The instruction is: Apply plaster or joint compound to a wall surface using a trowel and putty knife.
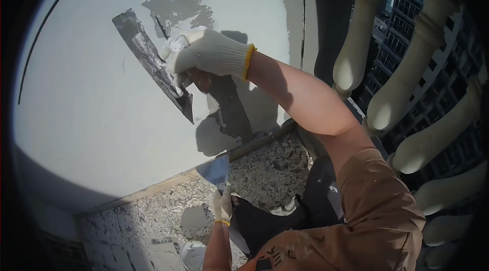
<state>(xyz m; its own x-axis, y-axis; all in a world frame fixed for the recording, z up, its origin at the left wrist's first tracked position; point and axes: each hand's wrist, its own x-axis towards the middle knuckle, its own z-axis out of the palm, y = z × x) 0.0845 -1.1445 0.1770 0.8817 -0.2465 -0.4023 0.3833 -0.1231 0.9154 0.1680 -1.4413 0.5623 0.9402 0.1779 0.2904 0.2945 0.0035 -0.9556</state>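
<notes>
My right hand (196, 54), in a white knit glove with a yellow cuff, is closed on the handle of a long steel trowel (145, 57) smeared with grey plaster, against the white wall (76, 97). Dark grey patches (178, 3) show on the wall around the trowel. Lower down, my left hand (224, 204), gloved alike, grips a wide putty knife (215, 169) with its blade pointing up, near the foot of the wall.
A white bucket (192, 255) stands at the bottom on a floor (127, 225) spattered with plaster, beside my dark-trousered legs. Along the right runs a row of pale stone balusters (382, 108), with tall buildings beyond them. A wooden strip (153, 189) lies along the wall's base.
</notes>
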